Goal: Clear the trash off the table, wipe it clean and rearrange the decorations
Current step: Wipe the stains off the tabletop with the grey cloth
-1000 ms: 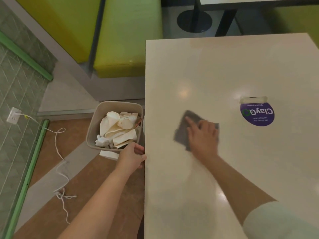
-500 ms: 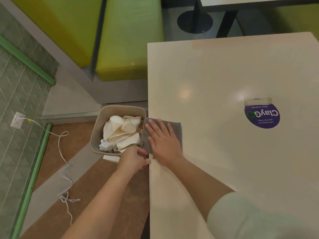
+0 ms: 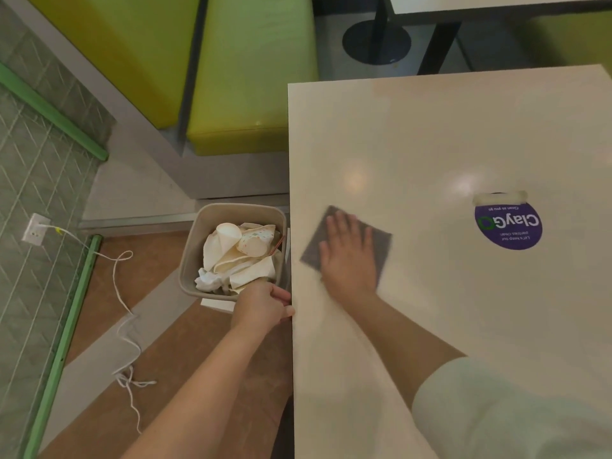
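A grey cloth (image 3: 381, 241) lies flat on the cream table (image 3: 430, 134) near its left edge. My right hand (image 3: 349, 256) presses down on the cloth with fingers spread. My left hand (image 3: 261, 304) grips the near rim of a beige waste bin (image 3: 198, 233), holding it against the table's left edge. The bin is filled with crumpled paper cups and napkins (image 3: 238, 253). A round purple sticker (image 3: 508, 225) with white lettering is stuck on the table to the right of the cloth.
Lime-green bench seats (image 3: 251, 77) stand beyond the table's far left corner. A white cable (image 3: 122, 309) runs from a wall socket (image 3: 34, 228) across the brown floor. Another table's black pedestal base (image 3: 376, 41) is at the top.
My right hand swept the cloth left to the table's edge by the bin, then back right onto the table. The left hand has kept hold of the bin.
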The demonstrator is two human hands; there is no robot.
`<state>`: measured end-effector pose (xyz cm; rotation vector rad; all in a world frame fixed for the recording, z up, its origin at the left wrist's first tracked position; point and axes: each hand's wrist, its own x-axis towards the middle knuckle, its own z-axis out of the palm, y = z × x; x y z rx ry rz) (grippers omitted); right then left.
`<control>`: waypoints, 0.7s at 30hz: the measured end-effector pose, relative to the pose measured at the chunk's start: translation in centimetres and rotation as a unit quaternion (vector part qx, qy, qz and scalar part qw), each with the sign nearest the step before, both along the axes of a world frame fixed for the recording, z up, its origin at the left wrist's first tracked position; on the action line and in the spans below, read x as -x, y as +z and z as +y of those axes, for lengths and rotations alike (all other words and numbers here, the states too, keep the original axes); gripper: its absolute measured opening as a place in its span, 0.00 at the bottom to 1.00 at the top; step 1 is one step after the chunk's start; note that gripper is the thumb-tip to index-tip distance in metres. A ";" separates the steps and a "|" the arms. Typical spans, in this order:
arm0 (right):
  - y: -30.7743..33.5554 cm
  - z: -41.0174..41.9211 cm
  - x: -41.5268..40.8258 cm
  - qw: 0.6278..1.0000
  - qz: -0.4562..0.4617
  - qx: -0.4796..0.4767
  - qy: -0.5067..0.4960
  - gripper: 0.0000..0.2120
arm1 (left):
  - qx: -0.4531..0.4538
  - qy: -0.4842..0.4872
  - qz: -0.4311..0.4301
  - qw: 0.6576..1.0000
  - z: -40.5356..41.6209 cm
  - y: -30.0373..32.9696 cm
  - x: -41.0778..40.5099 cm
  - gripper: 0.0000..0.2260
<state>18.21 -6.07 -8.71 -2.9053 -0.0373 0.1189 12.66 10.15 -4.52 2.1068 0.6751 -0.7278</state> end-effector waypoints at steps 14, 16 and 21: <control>-0.5 -18.7 0.7 0.988 0.017 0.029 -0.150 0.30 | -0.108 -0.120 -0.146 0.976 -2.5 0.8 -7.6 0.07; -0.4 -18.1 -0.3 0.972 0.013 0.024 -0.234 0.30 | -0.105 -0.106 -0.158 0.976 -2.4 0.8 -7.7 0.09; 0.0 -7.8 -2.6 0.980 0.010 -0.001 -0.200 0.30 | -0.077 -0.096 -0.151 0.981 -1.5 0.4 -8.2 0.17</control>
